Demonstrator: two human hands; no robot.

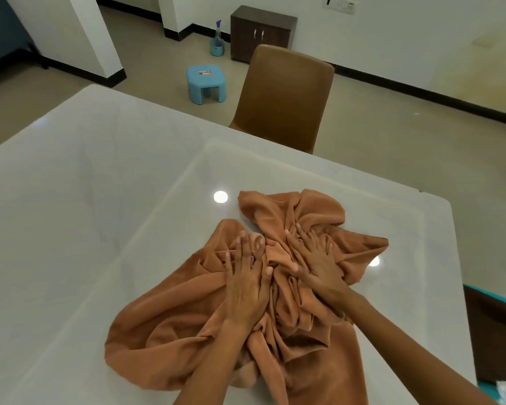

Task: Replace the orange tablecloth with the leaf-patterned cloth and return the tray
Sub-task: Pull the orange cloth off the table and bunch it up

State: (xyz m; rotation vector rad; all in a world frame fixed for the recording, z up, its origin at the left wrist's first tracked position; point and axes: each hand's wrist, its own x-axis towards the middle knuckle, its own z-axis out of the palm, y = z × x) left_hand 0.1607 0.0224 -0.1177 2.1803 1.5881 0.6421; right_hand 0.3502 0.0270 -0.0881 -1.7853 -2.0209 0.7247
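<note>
Head view: left hand (246, 285) and right hand (316, 258) press flat, fingers spread, atop the bunched orange tablecloth (187, 331) near the table's (100, 171) near-right corner.

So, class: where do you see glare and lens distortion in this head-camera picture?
Head view: two round lamp reflections glare on the glossy white table, one beside the orange tablecloth; the wide lens bows the table edges and the skirting line.
</note>
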